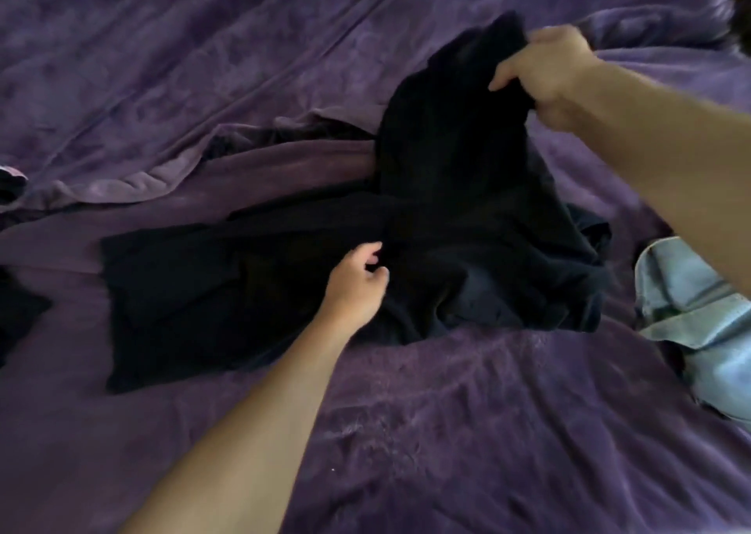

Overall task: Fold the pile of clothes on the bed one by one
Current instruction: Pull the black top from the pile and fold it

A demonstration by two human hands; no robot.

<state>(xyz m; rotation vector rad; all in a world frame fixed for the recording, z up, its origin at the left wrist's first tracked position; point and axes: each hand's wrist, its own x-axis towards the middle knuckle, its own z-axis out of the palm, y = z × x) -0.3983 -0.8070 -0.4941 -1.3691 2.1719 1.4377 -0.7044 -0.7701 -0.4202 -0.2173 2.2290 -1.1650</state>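
Head view: the right hand clutches the raised far end of the black garment at mid-bed, while the left hand rests loosely curled on its flat part, so an unpinned pull would likely drag and bunch it.

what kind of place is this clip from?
Likely a bedroom: a purple plush bedspread fills the view, a dark garment is held up by the right hand, and light denim lies beside it.

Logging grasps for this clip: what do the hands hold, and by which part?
The right hand grips the black cloth garment by its lifted top edge. Whether the left hand holds it cannot be told.
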